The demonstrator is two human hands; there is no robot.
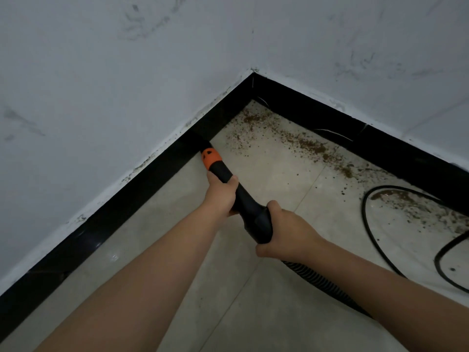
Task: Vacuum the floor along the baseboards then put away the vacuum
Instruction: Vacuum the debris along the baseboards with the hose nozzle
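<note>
I hold a black vacuum wand (247,204) with an orange collar (211,156); its dark nozzle tip (201,141) lies against the black baseboard (132,196) on the left wall. My left hand (220,195) grips the wand just behind the collar. My right hand (284,231) grips the thicker rear end, where the ribbed black hose (312,275) runs back under my right forearm. Brown dirt (299,143) is scattered on the pale tiled floor (162,240) along the right-hand baseboard (380,148), from the corner outward.
A black power cord (373,229) loops on the floor at the right, over more dirt (418,209). The two white walls meet in a corner (252,72) ahead. The floor strip along the left baseboard behind the nozzle looks clean.
</note>
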